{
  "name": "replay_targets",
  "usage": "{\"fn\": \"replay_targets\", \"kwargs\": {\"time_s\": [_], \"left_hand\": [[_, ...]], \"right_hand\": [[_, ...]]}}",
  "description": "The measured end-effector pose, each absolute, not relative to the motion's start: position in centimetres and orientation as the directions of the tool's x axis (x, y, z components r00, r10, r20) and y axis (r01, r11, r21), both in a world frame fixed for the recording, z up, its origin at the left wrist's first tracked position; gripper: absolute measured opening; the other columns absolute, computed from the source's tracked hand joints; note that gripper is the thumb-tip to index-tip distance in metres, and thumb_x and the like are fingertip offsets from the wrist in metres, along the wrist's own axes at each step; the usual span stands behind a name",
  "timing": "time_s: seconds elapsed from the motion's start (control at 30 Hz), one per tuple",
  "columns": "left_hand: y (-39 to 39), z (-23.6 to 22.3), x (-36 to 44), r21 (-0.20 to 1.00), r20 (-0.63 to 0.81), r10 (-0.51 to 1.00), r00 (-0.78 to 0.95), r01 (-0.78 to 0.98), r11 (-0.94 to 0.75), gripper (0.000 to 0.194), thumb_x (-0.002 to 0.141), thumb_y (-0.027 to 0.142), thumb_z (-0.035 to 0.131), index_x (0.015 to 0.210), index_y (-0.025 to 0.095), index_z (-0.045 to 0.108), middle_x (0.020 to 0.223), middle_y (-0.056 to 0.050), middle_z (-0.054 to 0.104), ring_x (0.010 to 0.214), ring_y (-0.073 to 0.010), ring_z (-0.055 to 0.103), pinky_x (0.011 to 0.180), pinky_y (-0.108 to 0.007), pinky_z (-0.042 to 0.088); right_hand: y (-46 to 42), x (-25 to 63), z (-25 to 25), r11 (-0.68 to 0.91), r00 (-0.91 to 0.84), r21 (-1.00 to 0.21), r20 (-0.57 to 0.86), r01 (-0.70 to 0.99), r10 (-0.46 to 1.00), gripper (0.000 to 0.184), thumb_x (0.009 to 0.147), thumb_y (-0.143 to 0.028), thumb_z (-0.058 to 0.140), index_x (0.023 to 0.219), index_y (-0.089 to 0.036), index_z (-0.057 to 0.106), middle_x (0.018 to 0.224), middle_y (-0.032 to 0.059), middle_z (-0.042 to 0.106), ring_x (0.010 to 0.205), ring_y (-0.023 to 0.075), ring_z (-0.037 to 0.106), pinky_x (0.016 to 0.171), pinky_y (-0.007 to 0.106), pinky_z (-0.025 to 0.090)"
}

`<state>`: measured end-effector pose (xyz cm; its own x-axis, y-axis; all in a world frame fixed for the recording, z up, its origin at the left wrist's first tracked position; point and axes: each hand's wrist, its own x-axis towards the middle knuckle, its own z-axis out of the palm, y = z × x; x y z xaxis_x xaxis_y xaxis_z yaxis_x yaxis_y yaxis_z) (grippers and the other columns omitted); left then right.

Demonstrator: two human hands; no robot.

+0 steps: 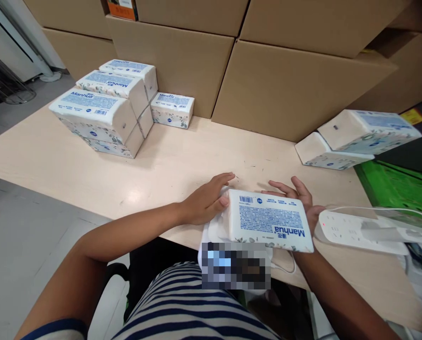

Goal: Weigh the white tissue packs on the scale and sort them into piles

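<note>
A white soft pack of tissues (271,219) with blue print lies between my two hands near the table's front edge, its lettering upside down to me. My left hand (206,200) presses against the pack's left end, thumb on the end face and fingers stretched forward. At the opposite end, my right hand (303,200) supports the pack with its palm and thumb, fingers spread behind it; part of this hand is hidden. Below the pack is a white object (204,241), mostly covered, with a pixelated patch beside it.
Stacked tissue packs (87,111) stand at the left back, with a single pack (173,109) beside them. Two more packs (370,134) sit one on another at the right. A white power strip (345,229) with a cable lies by my right hand. Cardboard boxes (175,61) wall the back.
</note>
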<state>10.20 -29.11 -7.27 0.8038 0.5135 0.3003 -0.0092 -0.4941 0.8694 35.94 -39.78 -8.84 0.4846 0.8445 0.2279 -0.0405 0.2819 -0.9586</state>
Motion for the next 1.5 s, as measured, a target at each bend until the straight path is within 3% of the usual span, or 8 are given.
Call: {"fn": "replay_targets", "kwargs": {"time_s": [0.13, 0.3, 0.47, 0.73, 0.9, 1.07, 1.27, 1.5], "left_hand": [[-28.6, -6.7, 10.0, 0.828, 0.265, 0.402, 0.876, 0.007, -0.561, 0.102, 0.095, 0.09, 0.02, 0.162, 0.017, 0.041, 0.171, -0.024, 0.04, 0.165, -0.0398, 0.028, 0.133, -0.062, 0.03], [-28.2, -6.2, 9.8, 0.847, 0.194, 0.439, 0.877, 0.076, -0.526, 0.094, 0.1, 0.085, 0.017, 0.157, 0.017, 0.046, 0.171, -0.021, 0.04, 0.169, -0.0353, 0.015, 0.132, -0.059, 0.033], [-28.3, -6.8, 10.3, 0.851, 0.235, 0.464, 0.854, 0.05, -0.523, 0.091, 0.102, 0.081, 0.008, 0.144, 0.018, 0.058, 0.154, -0.019, 0.059, 0.157, -0.0308, 0.041, 0.13, -0.051, 0.038], [-28.2, -7.1, 10.8, 0.822, 0.324, 0.428, 0.844, -0.027, -0.568, 0.087, 0.101, 0.081, 0.008, 0.127, 0.024, 0.067, 0.126, -0.015, 0.073, 0.121, -0.0293, 0.067, 0.112, -0.048, 0.052], [-28.1, -6.5, 9.8, 0.816, 0.312, 0.371, 0.875, -0.047, -0.577, 0.091, 0.099, 0.084, 0.008, 0.13, 0.024, 0.068, 0.129, -0.014, 0.072, 0.122, -0.029, 0.068, 0.11, -0.046, 0.054], [-27.9, -5.3, 9.1, 0.849, 0.275, 0.376, 0.885, -0.04, -0.527, 0.082, 0.104, 0.078, 0.015, 0.143, 0.026, 0.065, 0.139, -0.015, 0.07, 0.133, -0.0314, 0.065, 0.112, -0.048, 0.054], [-27.0, -6.0, 9.5, 0.897, 0.266, 0.403, 0.876, -0.072, -0.436, 0.086, 0.095, 0.09, 0.028, 0.143, 0.032, 0.069, 0.137, -0.013, 0.075, 0.122, -0.0346, 0.072, 0.101, -0.052, 0.061], [-26.7, -6.3, 9.5, 0.964, 0.145, 0.531, 0.835, 0.002, -0.267, 0.079, 0.097, 0.085, 0.039, 0.143, 0.029, 0.07, 0.139, -0.016, 0.074, 0.124, -0.0346, 0.074, 0.099, -0.052, 0.064]], "right_hand": [[-39.8, 35.7, -8.6, 0.227, 0.501, -0.973, 0.18, -0.034, 0.847, 0.084, 0.081, -0.095, 0.056, 0.135, -0.033, 0.068, 0.1, 0.0062, 0.083, 0.084, 0.0314, 0.081, 0.075, 0.053, 0.065], [-40.2, 35.2, -8.2, 0.142, 0.58, -0.99, 0.101, -0.025, 0.808, 0.091, 0.079, -0.101, 0.046, 0.123, -0.026, 0.075, 0.076, 0.0034, 0.075, 0.066, 0.0295, 0.075, 0.063, 0.049, 0.062], [-40.5, 34.6, -8.0, 0.098, 0.627, -0.995, 0.094, 0.028, 0.773, 0.09, 0.082, -0.1, 0.041, 0.104, -0.023, 0.082, 0.081, 0.0063, 0.073, 0.065, 0.0238, 0.069, 0.058, 0.039, 0.054], [-41.1, 35.6, -9.1, 0.161, 0.53, -0.981, 0.195, 0.11, 0.825, 0.084, 0.088, -0.095, 0.038, 0.105, -0.026, 0.082, 0.085, 0.0059, 0.074, 0.07, 0.0245, 0.068, 0.062, 0.038, 0.054], [-41.8, 35.5, -9.5, 0.205, 0.464, -0.97, 0.243, 0.131, 0.852, 0.078, 0.094, -0.09, 0.036, 0.106, -0.027, 0.082, 0.09, 0.0073, 0.078, 0.075, 0.0275, 0.07, 0.063, 0.042, 0.056], [-41.5, 34.2, -9.1, 0.162, 0.494, -0.987, 0.149, 0.018, 0.857, 0.078, 0.092, -0.092, 0.038, 0.103, -0.027, 0.081, 0.094, 0.0076, 0.078, 0.083, 0.0279, 0.074, 0.071, 0.044, 0.059], [-41.5, 33.8, -8.6, 0.137, 0.448, -0.99, 0.113, -0.021, 0.887, 0.073, 0.092, -0.09, 0.043, 0.11, -0.029, 0.079, 0.102, 0.007, 0.078, 0.094, 0.0276, 0.075, 0.078, 0.044, 0.061], [-41.6, 33.4, -6.6, 0.271, 0.403, -0.962, 0.239, -0.023, 0.884, 0.045, 0.098, -0.07, 0.059, 0.12, -0.034, 0.075, 0.111, 0.0037, 0.079, 0.104, 0.0248, 0.074, 0.092, 0.045, 0.061]]}}
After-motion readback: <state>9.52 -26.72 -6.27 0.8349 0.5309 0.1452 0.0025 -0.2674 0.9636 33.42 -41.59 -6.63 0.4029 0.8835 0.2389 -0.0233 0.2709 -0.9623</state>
